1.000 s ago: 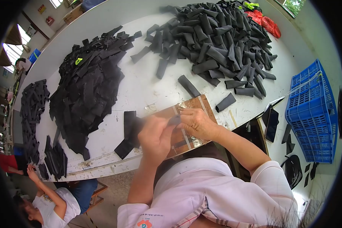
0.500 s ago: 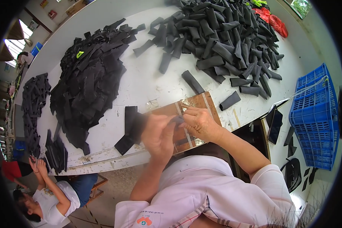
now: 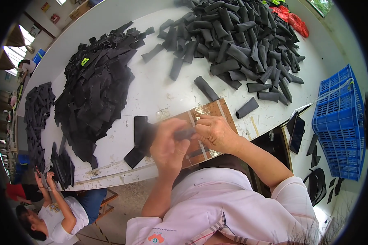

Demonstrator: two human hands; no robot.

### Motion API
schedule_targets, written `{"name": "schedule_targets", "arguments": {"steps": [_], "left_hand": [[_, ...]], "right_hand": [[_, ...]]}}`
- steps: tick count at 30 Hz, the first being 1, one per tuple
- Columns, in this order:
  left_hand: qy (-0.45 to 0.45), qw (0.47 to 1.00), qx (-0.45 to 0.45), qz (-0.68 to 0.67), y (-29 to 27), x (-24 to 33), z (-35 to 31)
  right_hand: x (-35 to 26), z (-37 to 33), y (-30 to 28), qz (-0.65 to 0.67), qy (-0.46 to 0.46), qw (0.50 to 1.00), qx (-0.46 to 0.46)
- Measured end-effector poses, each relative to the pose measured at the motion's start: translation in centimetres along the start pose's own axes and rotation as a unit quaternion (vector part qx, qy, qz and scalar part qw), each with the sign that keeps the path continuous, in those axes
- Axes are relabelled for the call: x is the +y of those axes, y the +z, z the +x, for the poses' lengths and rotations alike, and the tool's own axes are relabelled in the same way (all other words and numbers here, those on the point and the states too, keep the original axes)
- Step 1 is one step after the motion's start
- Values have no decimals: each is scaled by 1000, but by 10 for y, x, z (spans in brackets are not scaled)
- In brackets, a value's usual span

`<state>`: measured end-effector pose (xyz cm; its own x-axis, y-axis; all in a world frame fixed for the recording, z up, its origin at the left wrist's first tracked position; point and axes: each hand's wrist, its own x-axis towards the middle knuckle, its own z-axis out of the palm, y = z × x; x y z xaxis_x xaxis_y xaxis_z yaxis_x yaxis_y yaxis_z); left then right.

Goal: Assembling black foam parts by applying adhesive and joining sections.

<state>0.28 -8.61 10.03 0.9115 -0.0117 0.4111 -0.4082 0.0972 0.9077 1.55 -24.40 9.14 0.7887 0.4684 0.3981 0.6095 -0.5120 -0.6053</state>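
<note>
Grasping the dark piece (image 3: 185, 134) between blurred left fingers (image 3: 172, 123) and pinching right fingers (image 3: 203, 127), with the brown board (image 3: 210, 109) below both. Best to steady firmly with the right, work evenly with the left, and avoid creasing the material.

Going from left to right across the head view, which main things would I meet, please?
Narrow pile of black strips, large heap of flat black pieces, left hand, right hand, blue crate.
</note>
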Motion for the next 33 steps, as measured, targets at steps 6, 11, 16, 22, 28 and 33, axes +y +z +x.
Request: {"name": "schedule_targets", "arguments": {"steps": [6, 11, 16, 22, 28, 33], "left_hand": [[-2, 998, -67, 5, 6, 23, 21], [-64, 991, -87, 84, 8, 5, 8], [-68, 993, -70, 69, 14, 1, 12], [-103, 984, -105, 96, 10, 9, 19], [-17, 981, -108, 157, 11, 5, 17], [-40, 961, -180, 204, 6, 5, 24]], "right_hand": [[-23, 12, -20, -19, 4, 1000, 22], [2, -1, 9, -20, -21, 999, 35], [2, -1, 3, 23, -7, 999, 48], [-1, -4, 2, 52, -30, 996, 60], [7, -7, 12, 88, 19, 995, 40], [5, -7, 9, 13, -15, 1000, 24]]}}
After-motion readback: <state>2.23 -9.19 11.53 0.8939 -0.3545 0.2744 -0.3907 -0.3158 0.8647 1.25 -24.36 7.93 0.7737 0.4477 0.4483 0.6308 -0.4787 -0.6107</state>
